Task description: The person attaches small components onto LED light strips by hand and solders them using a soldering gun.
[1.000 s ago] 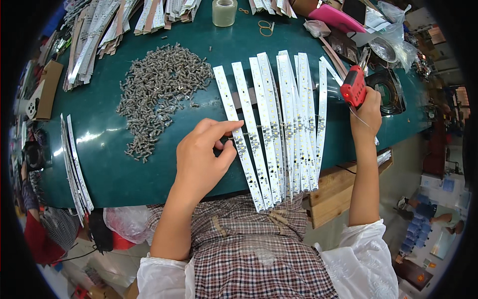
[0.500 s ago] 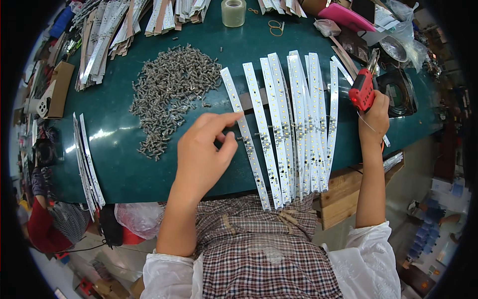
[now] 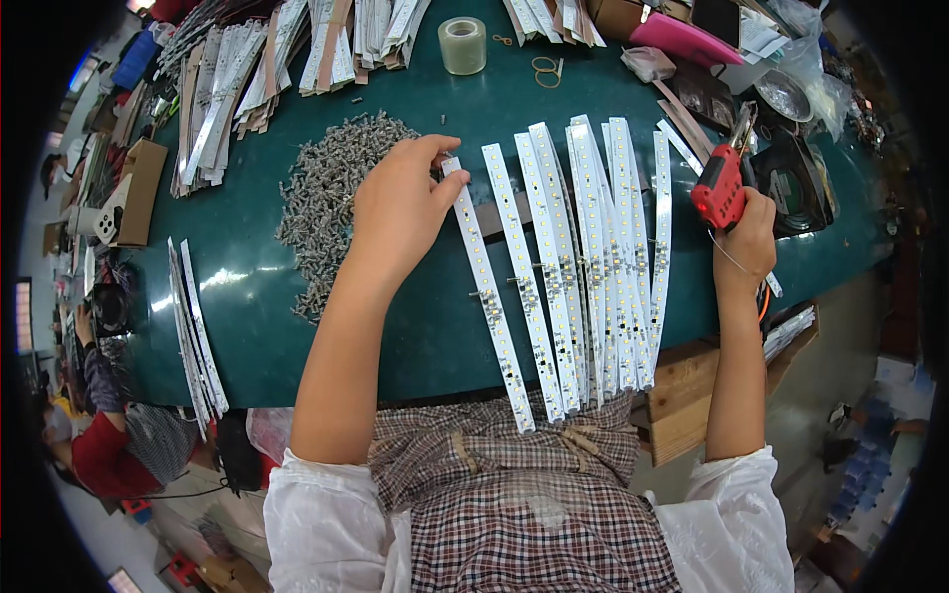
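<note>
Several white LED strips lie side by side, fanned out over the table's near edge. At the far end of the leftmost LED strip my left hand is curled, thumb and forefinger around that end; a tiny dark piece shows between them, too small to name. Small metal parts sit across the middle of some strips. Beside my left hand spreads a heap of small grey metal parts, partly covered by it. My right hand grips a red soldering gun, tip pointing away, right of the strips.
A roll of clear tape and rubber bands lie at the back. Bundles of strips line the far left. More strips overhang the left edge. A black fan-like frame stands right of my right hand.
My left hand has moved away from me, from the middle of the leftmost strip to its far end. A small metal part stays at the strip's middle. My right hand still holds the soldering gun.
</note>
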A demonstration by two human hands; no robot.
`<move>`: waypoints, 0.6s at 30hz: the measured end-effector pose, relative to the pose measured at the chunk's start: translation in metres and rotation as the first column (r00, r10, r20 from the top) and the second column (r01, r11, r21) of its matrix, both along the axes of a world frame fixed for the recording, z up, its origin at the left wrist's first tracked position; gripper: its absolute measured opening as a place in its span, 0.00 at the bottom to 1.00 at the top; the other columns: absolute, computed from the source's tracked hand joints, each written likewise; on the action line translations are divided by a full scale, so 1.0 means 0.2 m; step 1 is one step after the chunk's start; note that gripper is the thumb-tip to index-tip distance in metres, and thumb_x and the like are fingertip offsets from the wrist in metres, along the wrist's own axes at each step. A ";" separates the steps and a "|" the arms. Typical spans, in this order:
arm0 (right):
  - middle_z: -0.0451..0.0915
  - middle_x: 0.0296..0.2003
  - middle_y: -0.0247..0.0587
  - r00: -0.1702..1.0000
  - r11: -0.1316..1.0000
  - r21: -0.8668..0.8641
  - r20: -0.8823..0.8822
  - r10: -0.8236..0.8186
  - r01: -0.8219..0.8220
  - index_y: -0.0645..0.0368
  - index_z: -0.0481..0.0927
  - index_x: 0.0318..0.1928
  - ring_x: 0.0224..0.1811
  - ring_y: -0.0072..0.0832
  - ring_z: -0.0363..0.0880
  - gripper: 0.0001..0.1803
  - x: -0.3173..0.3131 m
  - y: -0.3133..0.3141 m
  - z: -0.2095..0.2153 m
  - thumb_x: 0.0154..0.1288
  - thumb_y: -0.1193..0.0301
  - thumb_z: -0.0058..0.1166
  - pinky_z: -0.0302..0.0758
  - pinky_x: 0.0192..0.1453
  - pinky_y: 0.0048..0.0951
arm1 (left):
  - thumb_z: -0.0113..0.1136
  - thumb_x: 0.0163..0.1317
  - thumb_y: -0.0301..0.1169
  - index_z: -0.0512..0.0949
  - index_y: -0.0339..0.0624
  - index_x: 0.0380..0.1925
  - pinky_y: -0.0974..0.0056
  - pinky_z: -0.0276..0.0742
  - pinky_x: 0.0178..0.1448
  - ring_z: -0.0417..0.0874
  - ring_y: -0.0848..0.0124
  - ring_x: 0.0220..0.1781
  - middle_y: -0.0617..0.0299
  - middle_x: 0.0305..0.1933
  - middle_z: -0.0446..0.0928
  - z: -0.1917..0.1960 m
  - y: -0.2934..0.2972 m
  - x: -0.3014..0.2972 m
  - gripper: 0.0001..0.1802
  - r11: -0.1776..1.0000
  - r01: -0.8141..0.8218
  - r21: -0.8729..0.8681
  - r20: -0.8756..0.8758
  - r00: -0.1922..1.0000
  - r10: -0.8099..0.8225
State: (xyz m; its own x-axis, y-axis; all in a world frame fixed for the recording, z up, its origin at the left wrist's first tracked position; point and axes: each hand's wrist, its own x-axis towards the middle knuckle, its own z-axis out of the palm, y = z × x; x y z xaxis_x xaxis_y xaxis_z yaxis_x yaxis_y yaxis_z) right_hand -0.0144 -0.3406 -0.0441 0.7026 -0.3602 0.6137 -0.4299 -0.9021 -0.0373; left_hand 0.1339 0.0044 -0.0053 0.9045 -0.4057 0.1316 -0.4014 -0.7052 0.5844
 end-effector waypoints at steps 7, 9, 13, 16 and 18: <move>0.75 0.43 0.38 0.999 1.000 0.007 0.031 -0.015 0.015 0.52 0.72 0.49 0.40 0.45 0.80 0.26 0.01 0.00 -0.01 0.47 0.77 0.66 0.77 0.38 0.42 | 0.63 0.59 0.28 0.78 0.35 0.49 0.65 0.81 0.43 0.83 0.68 0.38 0.54 0.42 0.78 0.05 -0.11 0.03 0.17 0.881 -0.065 -0.468 -0.449 0.877 -0.174; 0.75 0.43 0.38 0.999 1.000 0.012 0.040 -0.018 0.018 0.51 0.73 0.48 0.40 0.45 0.80 0.26 0.01 0.00 0.00 0.46 0.77 0.66 0.77 0.37 0.41 | 0.63 0.60 0.28 0.78 0.34 0.49 0.66 0.82 0.42 0.83 0.68 0.38 0.53 0.43 0.77 0.00 -0.15 0.06 0.17 0.895 -0.031 -0.445 -0.387 0.908 -0.161; 0.75 0.43 0.38 0.998 0.999 0.034 0.056 0.002 -0.004 0.51 0.73 0.47 0.39 0.45 0.80 0.26 0.02 0.01 0.01 0.45 0.78 0.65 0.77 0.37 0.41 | 0.64 0.62 0.32 0.76 0.32 0.53 0.68 0.80 0.40 0.82 0.73 0.37 0.54 0.49 0.78 -0.08 -0.20 0.09 0.22 0.977 0.025 -0.213 -0.134 0.990 -0.055; 0.75 0.42 0.39 0.998 0.999 0.045 0.055 -0.002 -0.001 0.51 0.73 0.47 0.38 0.46 0.79 0.26 0.01 0.01 0.01 0.45 0.79 0.65 0.76 0.37 0.41 | 0.66 0.59 0.36 0.78 0.31 0.50 0.67 0.79 0.39 0.82 0.70 0.34 0.53 0.42 0.82 -0.09 -0.24 0.09 0.23 0.990 0.023 -0.139 -0.051 0.998 -0.031; 0.75 0.42 0.39 0.999 0.998 0.055 0.050 -0.018 0.015 0.51 0.73 0.47 0.38 0.46 0.79 0.26 0.01 0.00 0.00 0.44 0.80 0.65 0.76 0.37 0.41 | 0.66 0.60 0.34 0.80 0.29 0.45 0.67 0.77 0.38 0.82 0.70 0.33 0.54 0.35 0.83 -0.05 -0.28 0.08 0.19 0.997 0.024 -0.068 -0.152 0.988 -0.034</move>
State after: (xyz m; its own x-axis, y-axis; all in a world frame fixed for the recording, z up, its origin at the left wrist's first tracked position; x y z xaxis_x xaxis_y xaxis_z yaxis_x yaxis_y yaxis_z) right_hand -0.0123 -0.3399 -0.0432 0.6645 -0.4056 0.6277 -0.4413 -0.8908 -0.1084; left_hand 0.1503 -0.0507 -0.0154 0.9040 -0.4270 0.0196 -0.3232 -0.6529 0.6850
